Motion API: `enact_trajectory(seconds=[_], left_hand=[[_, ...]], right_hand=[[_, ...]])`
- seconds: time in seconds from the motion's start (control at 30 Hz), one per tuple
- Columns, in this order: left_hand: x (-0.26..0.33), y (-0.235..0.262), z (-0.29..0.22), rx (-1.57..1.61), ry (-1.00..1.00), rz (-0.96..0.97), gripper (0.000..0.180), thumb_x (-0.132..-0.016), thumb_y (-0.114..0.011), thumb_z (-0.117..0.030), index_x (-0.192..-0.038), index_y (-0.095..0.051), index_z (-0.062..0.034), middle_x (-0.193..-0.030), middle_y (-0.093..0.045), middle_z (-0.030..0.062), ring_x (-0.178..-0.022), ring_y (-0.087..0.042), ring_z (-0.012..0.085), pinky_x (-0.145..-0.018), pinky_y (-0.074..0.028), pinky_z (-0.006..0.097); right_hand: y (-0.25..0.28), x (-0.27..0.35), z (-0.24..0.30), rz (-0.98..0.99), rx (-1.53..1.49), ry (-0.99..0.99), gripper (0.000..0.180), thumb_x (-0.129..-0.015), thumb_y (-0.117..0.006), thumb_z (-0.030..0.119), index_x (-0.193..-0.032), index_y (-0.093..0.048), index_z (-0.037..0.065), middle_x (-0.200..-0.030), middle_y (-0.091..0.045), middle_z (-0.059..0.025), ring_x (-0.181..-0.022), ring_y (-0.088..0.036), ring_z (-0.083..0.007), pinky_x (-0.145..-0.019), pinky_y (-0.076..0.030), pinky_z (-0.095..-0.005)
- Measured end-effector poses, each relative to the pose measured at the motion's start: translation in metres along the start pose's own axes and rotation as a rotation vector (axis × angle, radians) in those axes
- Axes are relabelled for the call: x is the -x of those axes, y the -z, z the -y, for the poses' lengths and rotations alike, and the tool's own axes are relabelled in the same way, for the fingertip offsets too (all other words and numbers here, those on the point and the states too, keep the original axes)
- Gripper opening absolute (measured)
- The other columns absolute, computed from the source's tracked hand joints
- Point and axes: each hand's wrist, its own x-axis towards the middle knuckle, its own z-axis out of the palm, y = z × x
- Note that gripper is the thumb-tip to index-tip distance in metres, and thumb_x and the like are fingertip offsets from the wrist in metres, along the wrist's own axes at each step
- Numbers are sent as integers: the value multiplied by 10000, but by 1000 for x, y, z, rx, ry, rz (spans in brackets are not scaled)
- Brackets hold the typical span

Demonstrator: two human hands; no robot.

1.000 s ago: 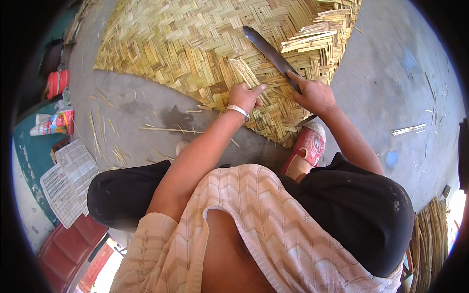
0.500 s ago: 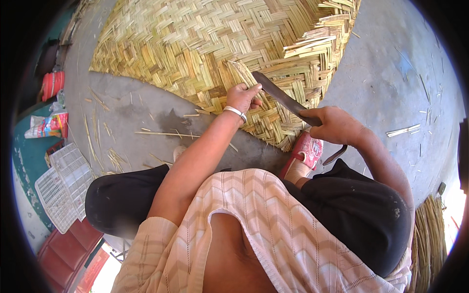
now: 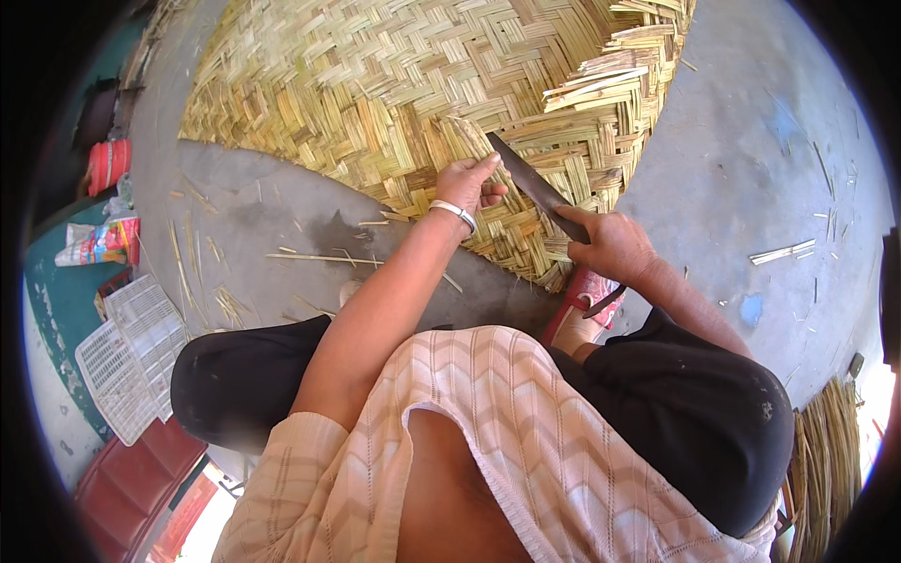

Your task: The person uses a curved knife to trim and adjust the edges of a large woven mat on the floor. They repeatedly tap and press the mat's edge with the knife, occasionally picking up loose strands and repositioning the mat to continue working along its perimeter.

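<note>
A large woven mat (image 3: 394,56) of flat, yellowish plant strips lies on the floor before me, its corner pointing towards me. My left hand (image 3: 466,185), with a pale bracelet at its wrist, is over that corner. Thumb and index finger pinch the near end of a flat strip (image 3: 471,141) there; the other fingers curl in. My right hand (image 3: 615,249) is closed round a long dark knife (image 3: 531,178). Its blade slants over the mat to the left hand's right, the tip by the strip. A hooked end (image 3: 605,302) of the knife sticks out below the right hand.
Under the right hand is my foot in a red shoe (image 3: 580,305), close to the mat's corner. Cut strips (image 3: 314,256) are scattered on the grey floor. White plastic crates (image 3: 141,342) and a red seat (image 3: 136,469) stand at left; a bundle of stalks (image 3: 826,460) is at lower right.
My right hand has moved left with the knife, nearer the mat's corner. My left hand keeps its place at the strip. The whole view has shifted slightly.
</note>
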Motion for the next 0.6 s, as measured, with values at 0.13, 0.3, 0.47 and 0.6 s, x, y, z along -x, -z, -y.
enact_trajectory(seconds=[0.13,0.3,0.47,0.6], left_hand=[[2,-4,-7,-75,45,-31,256,-876,-735,-278,-952,-625,-60,-801,-643,28,-605,-643,124,-529,-541,249],[10,-9,-13,-98,152,-24,213,-880,-723,-207,-941,-601,-45,-780,-631,47,-581,-642,144,-465,-534,261],[2,-9,-17,-110,307,-27,171,-877,-728,-225,-931,-647,-85,-730,-598,-10,-589,-602,104,-501,-518,239],[-12,-16,-13,-90,191,-119,199,-887,-715,-211,-972,-630,-52,-776,-645,40,-590,-631,128,-482,-531,253]], right_hand=[[-5,-15,-3,-83,1,66,586,-756,-631,272,-1336,-565,222,-888,-695,-193,-841,-677,-353,-775,-539,-444],[-3,-27,-2,-92,47,71,603,-755,-632,280,-1351,-546,241,-907,-698,-185,-858,-676,-352,-775,-540,-450],[-4,-26,1,-83,50,53,607,-762,-619,282,-1362,-532,257,-927,-700,-180,-868,-676,-347,-780,-540,-451],[-4,-25,3,-72,73,38,605,-768,-612,281,-1367,-526,270,-914,-699,-177,-862,-677,-344,-776,-541,-452]])
